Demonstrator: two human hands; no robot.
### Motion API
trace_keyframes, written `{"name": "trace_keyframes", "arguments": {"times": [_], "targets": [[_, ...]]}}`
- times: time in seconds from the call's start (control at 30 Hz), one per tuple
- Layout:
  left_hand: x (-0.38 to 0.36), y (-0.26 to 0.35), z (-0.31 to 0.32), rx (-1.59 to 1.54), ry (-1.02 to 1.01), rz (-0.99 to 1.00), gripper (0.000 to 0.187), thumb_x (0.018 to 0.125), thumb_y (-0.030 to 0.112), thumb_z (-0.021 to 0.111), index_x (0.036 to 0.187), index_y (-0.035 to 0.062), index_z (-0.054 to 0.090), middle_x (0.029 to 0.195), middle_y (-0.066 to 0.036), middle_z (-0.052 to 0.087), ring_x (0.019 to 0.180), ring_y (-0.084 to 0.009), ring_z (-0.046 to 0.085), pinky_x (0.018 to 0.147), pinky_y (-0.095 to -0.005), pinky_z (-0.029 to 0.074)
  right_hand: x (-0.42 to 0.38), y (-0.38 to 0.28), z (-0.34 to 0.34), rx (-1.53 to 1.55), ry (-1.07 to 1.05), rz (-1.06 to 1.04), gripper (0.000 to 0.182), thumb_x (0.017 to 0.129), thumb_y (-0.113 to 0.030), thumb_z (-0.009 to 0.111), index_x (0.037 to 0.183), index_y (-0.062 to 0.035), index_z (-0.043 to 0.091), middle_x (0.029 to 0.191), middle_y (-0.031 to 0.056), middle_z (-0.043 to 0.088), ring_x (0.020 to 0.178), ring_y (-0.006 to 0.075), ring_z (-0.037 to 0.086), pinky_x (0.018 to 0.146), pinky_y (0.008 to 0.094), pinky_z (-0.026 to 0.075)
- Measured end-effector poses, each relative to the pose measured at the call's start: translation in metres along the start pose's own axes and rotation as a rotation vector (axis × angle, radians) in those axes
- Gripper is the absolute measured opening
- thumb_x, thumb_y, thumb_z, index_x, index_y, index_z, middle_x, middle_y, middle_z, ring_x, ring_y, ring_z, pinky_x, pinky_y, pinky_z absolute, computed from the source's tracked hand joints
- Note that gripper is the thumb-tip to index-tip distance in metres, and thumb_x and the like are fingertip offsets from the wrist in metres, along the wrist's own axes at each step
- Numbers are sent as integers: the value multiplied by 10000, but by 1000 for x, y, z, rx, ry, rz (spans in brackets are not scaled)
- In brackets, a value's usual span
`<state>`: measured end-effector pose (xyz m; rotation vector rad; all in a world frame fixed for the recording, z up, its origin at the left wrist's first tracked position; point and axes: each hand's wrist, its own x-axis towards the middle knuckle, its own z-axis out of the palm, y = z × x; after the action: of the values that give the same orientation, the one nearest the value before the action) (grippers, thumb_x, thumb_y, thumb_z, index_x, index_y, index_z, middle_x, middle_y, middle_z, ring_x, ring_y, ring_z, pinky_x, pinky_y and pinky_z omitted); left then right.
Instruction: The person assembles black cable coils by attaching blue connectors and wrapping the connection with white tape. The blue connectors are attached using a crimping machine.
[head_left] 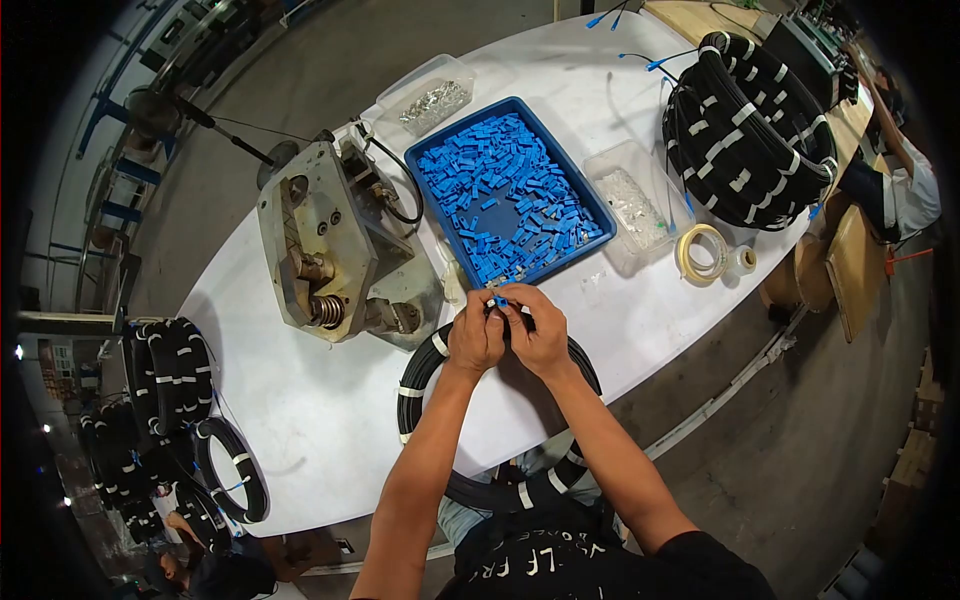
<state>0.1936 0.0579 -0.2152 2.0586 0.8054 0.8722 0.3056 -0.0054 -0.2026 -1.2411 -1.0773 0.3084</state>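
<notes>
My left hand (475, 337) and my right hand (537, 328) meet at the near edge of a blue tray (611, 232) full of small blue connector pieces (500, 160). Between the fingertips of both hands is a small blue connector (502, 301), partly covered by the fingers. A coil of black cable (411, 397) with white tape bands lies beneath my hands and forearms, its near side hanging over the table edge at my lap.
A metal press (325, 240) stands left of the tray. Clear bins (628, 205) with small parts flank the tray. Tape rolls (702, 252) and stacked black coils (745, 130) lie right; more coils (180, 375) stand left. Other people (912, 190) are at both sides.
</notes>
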Motion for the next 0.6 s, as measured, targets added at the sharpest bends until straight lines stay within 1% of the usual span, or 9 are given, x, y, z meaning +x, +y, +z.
{"name": "trace_keyframes", "arguments": {"times": [0.13,0.2,0.33,0.43,0.5,0.53,0.6], "targets": [[1,4,0,14,9,24,273,954,235,452,1090,1,490,758,-205,650,687,-419,651,601,-460,511,0,-2,-1,7,-11,42,170,878,13,648,1044,-11,621,1022,158,679,885,303,689,743,331,559],[1,3,1,-3,17,37,240,937,183,441,1075,-6,493,774,-199,630,650,-402,629,587,-450,491,0,-2,0,-9,-5,12,165,878,16,646,1040,-9,624,1022,162,678,883,296,689,742,329,558],[1,2,1,15,13,46,244,940,182,436,1070,-17,492,780,-196,638,649,-394,635,584,-439,499,1,-3,-1,-11,-15,15,169,878,17,641,1043,-4,612,1010,170,675,879,295,687,744,333,558],[0,-2,3,10,10,48,250,943,178,420,1061,-32,487,790,-195,647,651,-377,647,585,-420,512,3,-6,0,5,8,1,174,874,19,636,1042,1,594,1030,188,666,875,297,684,748,337,557],[0,1,2,-22,13,-23,221,932,162,456,1069,-3,509,818,-222,662,727,-428,655,640,-470,530,0,-2,2,17,35,3,185,864,12,646,1037,3,581,1007,181,649,839,287,670,721,338,554],[-1,1,2,-22,13,-24,221,932,162,456,1069,-3,509,818,-222,662,727,-428,655,640,-470,530,-2,0,2,17,34,4,185,864,12,646,1037,3,581,1007,181,649,839,287,670,721,338,554],[0,3,1,-52,15,-13,226,932,158,461,1078,-6,513,831,-218,666,730,-428,655,644,-468,533,0,-1,1,-43,22,-34,183,854,9,654,1023,1,585,956,161,627,781,264,644,685,332,544]]}}
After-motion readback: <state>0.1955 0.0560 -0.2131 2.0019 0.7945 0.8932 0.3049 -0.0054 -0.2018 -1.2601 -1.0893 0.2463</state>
